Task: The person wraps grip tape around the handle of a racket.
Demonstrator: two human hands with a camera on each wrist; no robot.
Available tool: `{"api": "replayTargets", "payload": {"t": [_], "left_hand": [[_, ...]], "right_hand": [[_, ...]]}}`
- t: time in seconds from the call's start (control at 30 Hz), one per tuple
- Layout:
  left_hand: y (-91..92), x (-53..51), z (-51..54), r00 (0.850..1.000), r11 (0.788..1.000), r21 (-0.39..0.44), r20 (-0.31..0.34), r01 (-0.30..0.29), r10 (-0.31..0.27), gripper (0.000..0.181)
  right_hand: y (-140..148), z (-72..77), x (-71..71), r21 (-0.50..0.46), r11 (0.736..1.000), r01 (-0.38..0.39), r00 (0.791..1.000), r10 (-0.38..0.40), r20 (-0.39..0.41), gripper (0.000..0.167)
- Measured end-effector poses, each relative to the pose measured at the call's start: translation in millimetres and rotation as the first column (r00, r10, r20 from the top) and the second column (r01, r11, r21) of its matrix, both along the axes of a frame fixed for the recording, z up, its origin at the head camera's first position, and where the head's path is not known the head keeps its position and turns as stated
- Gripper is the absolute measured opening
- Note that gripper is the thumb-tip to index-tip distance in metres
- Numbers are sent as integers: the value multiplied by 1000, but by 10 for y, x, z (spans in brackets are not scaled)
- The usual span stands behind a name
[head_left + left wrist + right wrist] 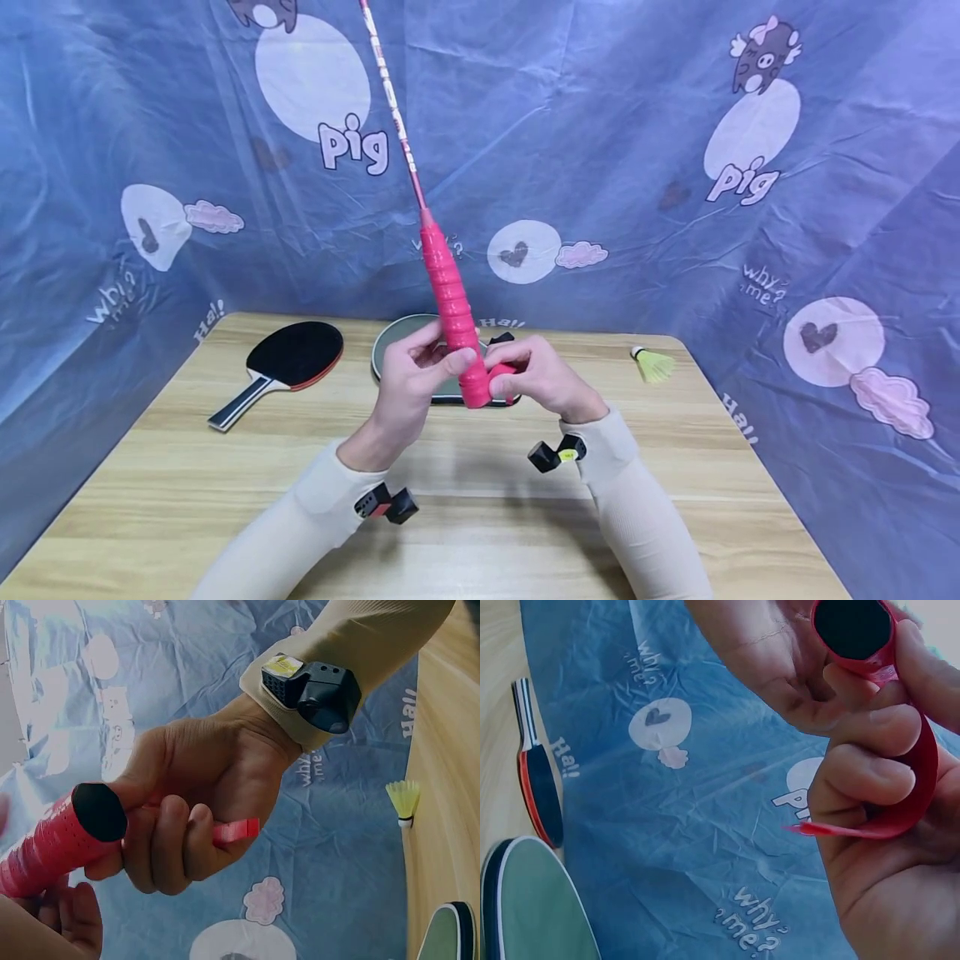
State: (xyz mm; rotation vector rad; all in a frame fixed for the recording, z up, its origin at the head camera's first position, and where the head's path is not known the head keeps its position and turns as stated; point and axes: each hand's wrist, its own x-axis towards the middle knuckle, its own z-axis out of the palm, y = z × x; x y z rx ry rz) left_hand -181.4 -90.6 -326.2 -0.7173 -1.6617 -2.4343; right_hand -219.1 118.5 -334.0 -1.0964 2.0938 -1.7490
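Note:
A badminton racket stands slanted above the table in the head view, its shaft [392, 100] running out of the top edge and its head out of sight. Its handle [447, 287] is wound with pink grip tape in ridged turns. My left hand [401, 387] grips the lower handle, thumb across the front. Close beside the butt end, my right hand [546, 379] pinches the tape's loose end; curled fingers hold the strip [928, 769] in the right wrist view. The dark butt cap [100, 812] faces the left wrist camera.
On the wooden table [480, 533], a black and red table tennis paddle [296, 354] lies at left. A yellow shuttlecock [654, 365] lies at back right. Behind my hands is a green, rounded flat thing [536, 907], partly hidden. Blue printed cloth [637, 125] hangs around the table.

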Motion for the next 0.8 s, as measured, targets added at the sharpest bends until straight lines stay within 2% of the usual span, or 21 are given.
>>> {"api": "replayTargets", "payload": {"t": [0.07,0.17,0.3,0.47,0.57,0.7,0.8], "left_hand": [[-6,-6,-3,998,997,-59,-8,-57,56,39],[-15,-12,0,995,989,-112,-16,-99,98,36],[-31,-20,9,994,984,-138,-17,-109,108,34],[-40,-23,24,994,983,-145,-14,-109,108,31],[-37,-25,28,993,988,-106,-11,-114,114,37],[-32,-31,24,995,995,-11,0,-103,103,52],[-33,-23,27,997,996,45,3,-75,75,59]], "right_hand": [[-4,7,-1,26,1000,2,1000,-2,-9,39],[-2,12,-2,39,999,-8,1000,9,-16,44],[7,10,-1,33,999,-30,999,31,-16,43],[12,-13,-4,14,999,-44,999,45,-6,33],[1,-31,-6,0,1000,-30,1000,30,8,30],[-23,-47,-5,5,1000,2,1000,-2,24,40],[-40,-44,0,26,1000,16,999,-17,35,43]]}}
